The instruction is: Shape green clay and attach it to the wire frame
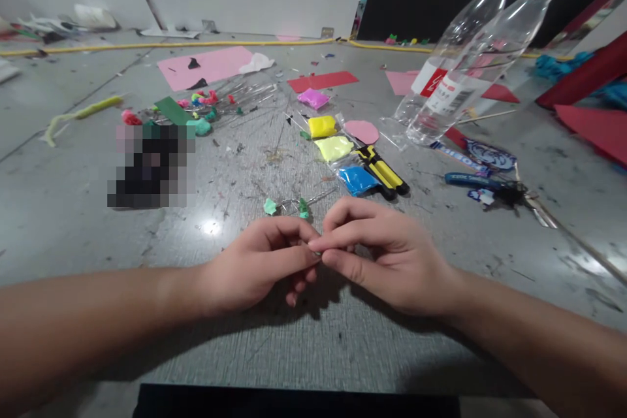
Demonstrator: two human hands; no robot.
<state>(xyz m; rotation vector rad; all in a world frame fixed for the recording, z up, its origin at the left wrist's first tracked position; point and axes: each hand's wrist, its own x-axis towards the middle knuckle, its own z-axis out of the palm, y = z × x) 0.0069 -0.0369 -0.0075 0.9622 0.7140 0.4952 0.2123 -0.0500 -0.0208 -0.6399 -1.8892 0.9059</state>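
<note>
My left hand (267, 258) and my right hand (386, 251) meet fingertip to fingertip above the near part of the grey table (235, 346). Each is closed in a pinch around something too small and too hidden to name. Just beyond the fingers lies a bent wire piece (290, 202) with a mint-green lump (270, 207) at one end and a darker green lump (303, 206) at the other. Yellow-and-black pliers (385, 170) rest past my right hand, beside a blue packet (358, 179).
Yellow packets (322, 126) and a purple packet (313, 98) lie farther back. Two clear bottles (445, 98) stand at the right, near blue-handled pliers (482, 184). Wires with coloured lumps (208, 99) lie at the left, behind a blurred dark object (151, 170). A pink sheet (215, 65) lies behind.
</note>
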